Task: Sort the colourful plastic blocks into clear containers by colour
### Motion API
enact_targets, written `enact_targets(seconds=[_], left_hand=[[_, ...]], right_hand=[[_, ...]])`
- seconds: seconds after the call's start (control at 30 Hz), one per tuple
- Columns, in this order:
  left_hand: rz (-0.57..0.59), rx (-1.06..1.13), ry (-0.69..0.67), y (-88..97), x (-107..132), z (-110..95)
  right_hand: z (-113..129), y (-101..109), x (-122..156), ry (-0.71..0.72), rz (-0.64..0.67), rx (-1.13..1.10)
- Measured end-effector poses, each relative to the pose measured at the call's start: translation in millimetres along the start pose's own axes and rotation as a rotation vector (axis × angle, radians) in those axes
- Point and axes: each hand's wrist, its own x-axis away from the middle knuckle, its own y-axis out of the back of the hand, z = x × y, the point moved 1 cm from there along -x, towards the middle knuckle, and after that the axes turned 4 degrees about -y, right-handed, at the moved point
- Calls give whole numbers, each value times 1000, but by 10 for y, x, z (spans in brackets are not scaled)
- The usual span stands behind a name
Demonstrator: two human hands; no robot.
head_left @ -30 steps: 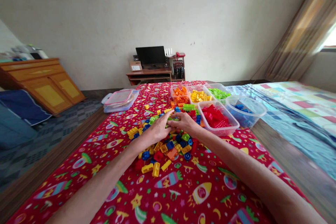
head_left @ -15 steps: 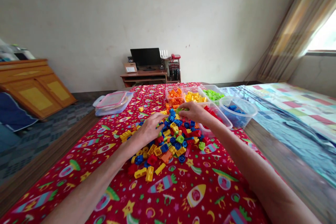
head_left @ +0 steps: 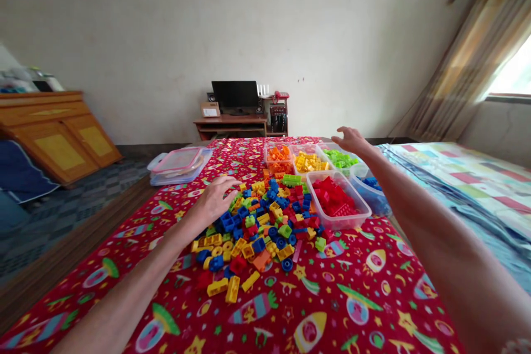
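A mixed pile of toy building blocks in blue, yellow, red, green and orange lies in front of me. My left hand is at the pile's left edge, fingers apart and bent, with nothing visible in them. Raised above the box of green blocks, my right hand has its thumb and fingers parted and shows nothing between them. Beside that box are a compartment of yellow blocks and one of orange blocks. Nearer me sits a clear box of red blocks.
A round tub with blue blocks stands right of the red box, partly behind my right forearm. Stacked lids lie at the far left of the red patterned cloth. A bed adjoins the right side.
My right hand has moved from the pile up and right to above the green box. My left hand has drawn back to the left. The view has shifted slightly.
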Motion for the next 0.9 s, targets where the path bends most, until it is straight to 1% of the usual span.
enact_targets(seconds=[0.07, 0.1, 0.23, 0.3, 0.37, 0.4, 0.47, 0.53, 0.63, 0.7, 0.8, 0.9], left_hand=[[15, -35, 28, -18, 12, 101], [16, -53, 43, -23, 20, 162], [13, -114, 119, -22, 85, 421], [78, -125, 224, -30, 144, 515], [175, -104, 352, -57, 213, 557], [213, -84, 394, -77, 244, 555], [259, -32, 417, -123, 282, 507], [274, 18, 404, -163, 279, 416], [271, 93, 395, -198, 221, 231], [275, 148, 344, -210, 172, 94], [273, 193, 217, -218, 117, -72], [272, 229, 113, -220, 92, -130]], right_hand=[[179, 25, 130, 3, 22, -35], [305, 46, 226, 31, 53, -67], [860, 103, 704, 200, 180, -232], [1082, 60, 938, 295, 232, -290], [1236, -43, 1140, 355, 272, -300], [1290, -109, 1227, 372, 279, -284], [1371, -250, 1376, 372, 275, -219], [1439, -374, 1501, 366, 288, -161], [1543, -482, 1652, 395, 359, -97], [1597, -491, 1718, 425, 400, -51], [1616, -439, 1749, 454, 425, -56], [1580, -382, 1712, 443, 451, -108]])
